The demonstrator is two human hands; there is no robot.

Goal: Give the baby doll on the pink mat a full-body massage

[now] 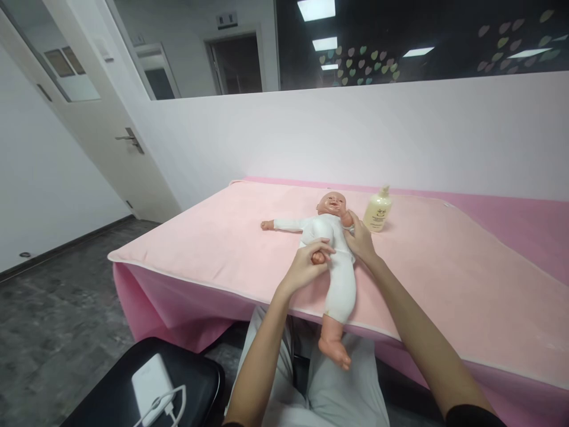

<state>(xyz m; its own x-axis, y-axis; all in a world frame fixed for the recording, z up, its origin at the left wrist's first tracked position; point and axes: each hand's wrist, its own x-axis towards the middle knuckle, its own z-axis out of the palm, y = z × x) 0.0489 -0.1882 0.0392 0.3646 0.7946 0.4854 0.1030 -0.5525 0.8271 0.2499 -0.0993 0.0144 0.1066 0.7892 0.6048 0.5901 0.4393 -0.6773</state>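
Observation:
A baby doll (341, 279) in a white suit lies on its back near the table's front edge, head away from me. One of its legs is straight, its foot (333, 344) sticking out past the edge. The other leg is bent up toward the belly, and my left hand (306, 264) is closed around that leg's foot (318, 257). My right hand (361, 240) grips the doll's bent arm (347, 220) at its right side, near the head; part of that arm is hidden by my fingers. The other doll arm (287, 225) stretches out to the left.
A pale yellow pump bottle (377, 210) stands just right of the doll. A pink cover (213, 237) spreads over the table against a white wall. At lower left, a white power bank (152, 385) with a cable lies on a black chair (191, 365). A door (98, 112) is at the left.

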